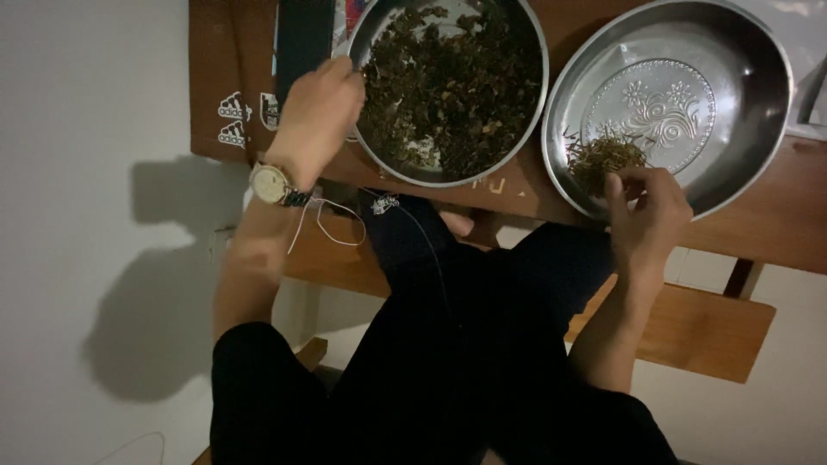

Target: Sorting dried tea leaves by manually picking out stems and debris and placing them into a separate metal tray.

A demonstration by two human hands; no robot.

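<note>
At wooden table (775,224): my left hand (314,108) grips rim of bowl of dried leaves (448,86); right hand (646,211) pinches stems (603,158) over embossed steel dish (741,103). Best keep pinch small, bowl steady.

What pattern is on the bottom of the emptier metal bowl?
An embossed round floral design with swirls on the right bowl, silver-coloured; seen in the head view.

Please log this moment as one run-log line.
left hand: on leaf bowl rim | right hand: pinching stems in tray
</note>
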